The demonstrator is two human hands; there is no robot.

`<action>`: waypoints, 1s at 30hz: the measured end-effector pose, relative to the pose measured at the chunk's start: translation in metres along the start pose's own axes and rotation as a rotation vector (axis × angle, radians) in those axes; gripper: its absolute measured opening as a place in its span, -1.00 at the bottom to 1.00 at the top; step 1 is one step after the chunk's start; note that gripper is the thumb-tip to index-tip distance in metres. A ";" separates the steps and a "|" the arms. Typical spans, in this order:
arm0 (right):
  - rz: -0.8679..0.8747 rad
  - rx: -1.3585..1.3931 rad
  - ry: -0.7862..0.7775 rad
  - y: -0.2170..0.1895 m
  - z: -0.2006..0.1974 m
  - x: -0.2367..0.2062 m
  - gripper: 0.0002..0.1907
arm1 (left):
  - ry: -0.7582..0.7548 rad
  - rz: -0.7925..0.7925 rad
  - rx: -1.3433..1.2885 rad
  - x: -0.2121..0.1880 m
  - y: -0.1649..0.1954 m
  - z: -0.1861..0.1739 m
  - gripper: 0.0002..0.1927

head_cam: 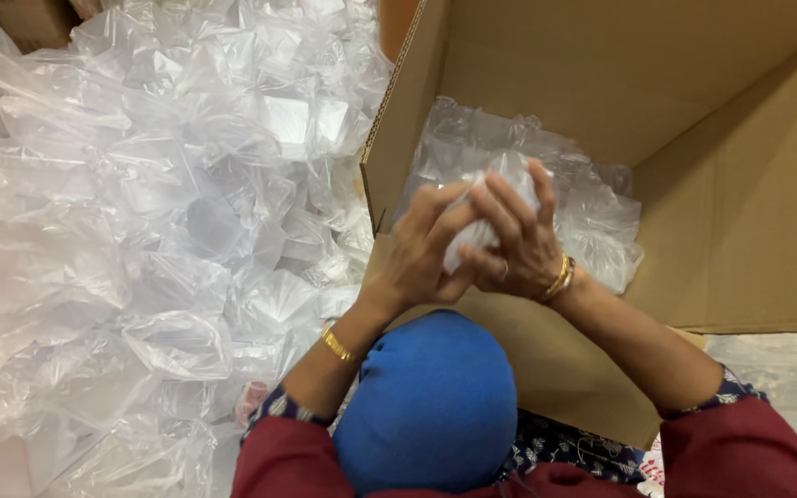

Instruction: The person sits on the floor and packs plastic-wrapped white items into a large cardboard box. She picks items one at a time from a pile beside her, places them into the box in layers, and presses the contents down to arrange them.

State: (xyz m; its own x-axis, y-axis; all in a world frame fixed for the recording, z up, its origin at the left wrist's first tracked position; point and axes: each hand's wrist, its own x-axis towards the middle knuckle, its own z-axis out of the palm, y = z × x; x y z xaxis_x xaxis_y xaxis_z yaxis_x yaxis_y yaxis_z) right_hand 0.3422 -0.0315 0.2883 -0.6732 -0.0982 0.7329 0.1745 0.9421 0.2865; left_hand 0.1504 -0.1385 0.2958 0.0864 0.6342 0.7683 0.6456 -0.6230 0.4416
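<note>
Packet: small clear plastic-wrapped packet (489,214) pressed between both hands, held above the open cardboard box (721,184), w/ other packets (592,221) already lying on the box floor just behind & below it
Left hand: left hand (422,254) cups packet from the near-left side, fingers curled shut around it, gold bangle at wrist
Right hand: right hand (518,240) lies over packet from the right, fingers (509,198) spread across its top & closed on it, bangles at wrist
Key relation: packet sits inside both grips, neither hand nearer; long axis can't be told, film too crumpled; box opening lies straight ahead & down from the fingers
Left of box: loose heap of clear plastic bags (140,212) on the floor, apart from both hands
Foreground: blue rounded cloth shape (431,401) between the forearms, red sleeves at frame bottom
</note>
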 end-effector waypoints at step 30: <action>0.755 -0.452 -1.142 0.196 0.044 -0.224 0.01 | -0.100 -0.576 0.144 -0.017 -0.067 0.061 -0.46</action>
State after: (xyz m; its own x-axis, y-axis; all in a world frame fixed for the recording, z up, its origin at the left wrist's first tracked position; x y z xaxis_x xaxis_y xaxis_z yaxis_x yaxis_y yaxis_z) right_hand 0.4956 0.1893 0.1538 -0.4778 0.8780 -0.0285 0.8051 0.4506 0.3858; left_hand 0.1521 -0.0801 0.2249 -0.2417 0.8954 0.3739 0.7053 -0.1026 0.7015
